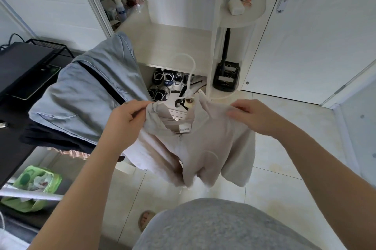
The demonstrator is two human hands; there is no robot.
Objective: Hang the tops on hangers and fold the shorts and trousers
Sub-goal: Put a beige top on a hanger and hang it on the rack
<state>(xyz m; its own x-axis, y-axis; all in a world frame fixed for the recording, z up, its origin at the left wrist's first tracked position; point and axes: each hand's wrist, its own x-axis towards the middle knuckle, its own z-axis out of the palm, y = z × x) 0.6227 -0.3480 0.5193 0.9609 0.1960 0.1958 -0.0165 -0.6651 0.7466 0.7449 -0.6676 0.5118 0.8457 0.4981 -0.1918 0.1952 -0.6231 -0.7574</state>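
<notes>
A beige zip-neck top (205, 148) hangs in the air in front of me on a white hanger (190, 73), whose hook rises above the collar. My left hand (126, 121) grips the top's left shoulder, fabric bunched under the thumb. My right hand (256, 115) pinches the right shoulder at the hanger's arm. A grey-blue garment (87, 95) lies draped over a dark one at the left, on the edge of the black desk (12, 144).
A white shelf unit (179, 46) stands behind, with shoes (168, 83) in its lower bay and bottles on top. A white door (305, 36) is at the right. A green-lined bin (30, 182) sits low left. The floor (274, 184) is pale tile.
</notes>
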